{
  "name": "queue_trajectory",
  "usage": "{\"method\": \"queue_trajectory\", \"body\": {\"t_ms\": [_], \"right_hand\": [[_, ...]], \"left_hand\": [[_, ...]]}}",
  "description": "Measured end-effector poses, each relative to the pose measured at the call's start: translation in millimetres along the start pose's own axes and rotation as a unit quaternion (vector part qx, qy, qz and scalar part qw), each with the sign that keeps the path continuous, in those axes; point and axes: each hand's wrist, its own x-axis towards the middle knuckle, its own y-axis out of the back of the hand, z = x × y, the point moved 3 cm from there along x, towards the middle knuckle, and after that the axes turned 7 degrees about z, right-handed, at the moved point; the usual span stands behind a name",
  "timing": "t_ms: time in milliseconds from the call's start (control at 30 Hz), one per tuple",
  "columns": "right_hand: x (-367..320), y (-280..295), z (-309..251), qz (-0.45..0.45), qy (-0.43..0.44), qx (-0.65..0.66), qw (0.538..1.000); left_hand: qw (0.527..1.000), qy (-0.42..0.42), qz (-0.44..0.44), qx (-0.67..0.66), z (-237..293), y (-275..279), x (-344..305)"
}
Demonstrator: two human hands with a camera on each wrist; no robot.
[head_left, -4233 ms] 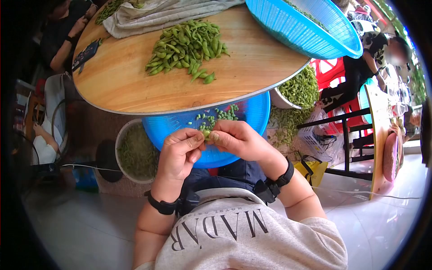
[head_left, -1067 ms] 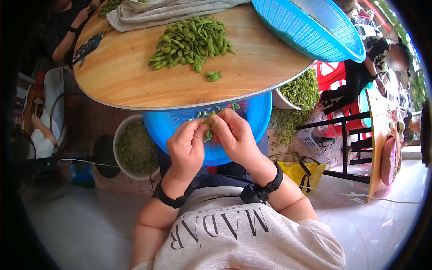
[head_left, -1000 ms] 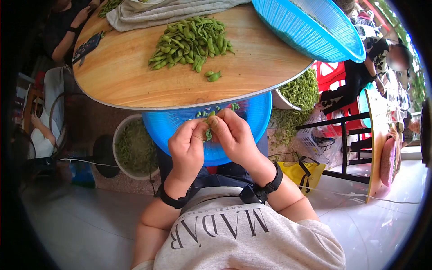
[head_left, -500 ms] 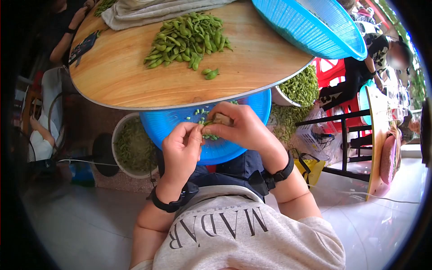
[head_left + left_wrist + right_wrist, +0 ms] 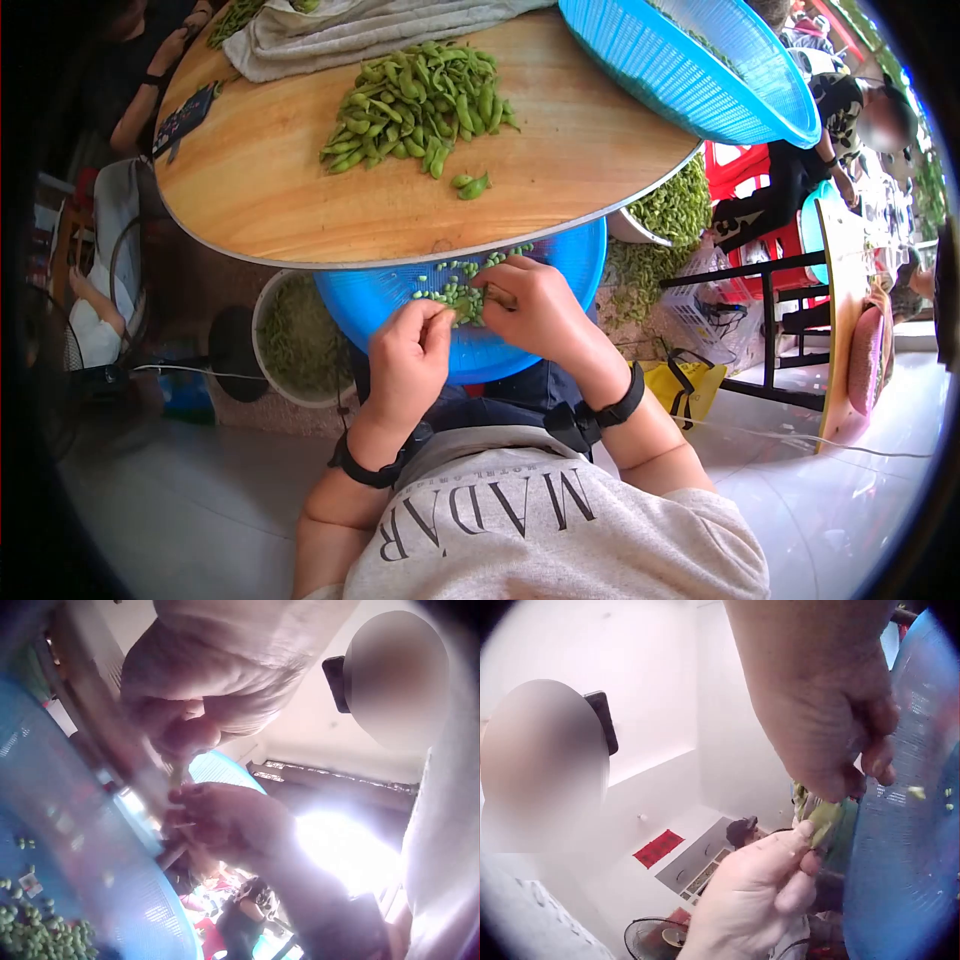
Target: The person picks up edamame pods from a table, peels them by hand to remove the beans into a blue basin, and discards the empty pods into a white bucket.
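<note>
My left hand [image 5: 408, 350] pinches a green edamame pod [image 5: 825, 823] between thumb and forefinger, clearest in the right wrist view. The right hand [image 5: 540, 310] has its fingers curled, fingertips right at the other end of this pod in both wrist views. In the head view the hands sit a little apart, over a blue plastic basket [image 5: 350, 310]. Shelled green beans [image 5: 460, 297] lie in the basket between and beyond the hands. A heap of unshelled edamame pods [image 5: 415, 105] is on the wooden table [image 5: 570, 150] in front, with a couple of loose pods [image 5: 472, 186] near its edge.
A light blue basket [image 5: 690, 75] stands tilted at the table's far right, beside a grey cloth [image 5: 350, 40]. Buckets with green pods or hulls stand on the floor: a left bucket [image 5: 262, 335] and a right bucket [image 5: 625, 230]. A yellow bag [image 5: 690, 390] lies at the right.
The hands have drawn slightly apart after working close together on a pod. More shelled beans show between them, and the pods at the table's edge are fewer than 4.2 s ago.
</note>
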Motion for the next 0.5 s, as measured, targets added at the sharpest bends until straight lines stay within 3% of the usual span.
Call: {"method": "queue_trajectory", "body": {"t_ms": [67,200,333,367,467,500], "right_hand": [[-2,7,-9,0.034,-0.016,0.041,0.998],[-5,3,-11,-0.024,-0.089,0.173,0.981],[-5,6,-3,-0.128,-0.232,0.307,0.914],[-5,7,-3,-0.154,-0.265,0.331,0.893],[-2,6,0,-0.081,-0.203,0.248,0.944],[0,10,-1,-0.091,-0.160,0.145,0.972]], "left_hand": [[0.999,0.023,0.024,-0.028,-7,-1,2],[0.982,0.073,0.004,-0.177,7,-6,2],[0.987,0.045,-0.040,-0.146,9,-13,-5],[0.990,0.002,-0.027,-0.136,6,-14,-6],[0.993,0.001,-0.013,-0.120,7,-13,-2],[0.997,0.009,-0.007,-0.078,2,-9,-2]]}}
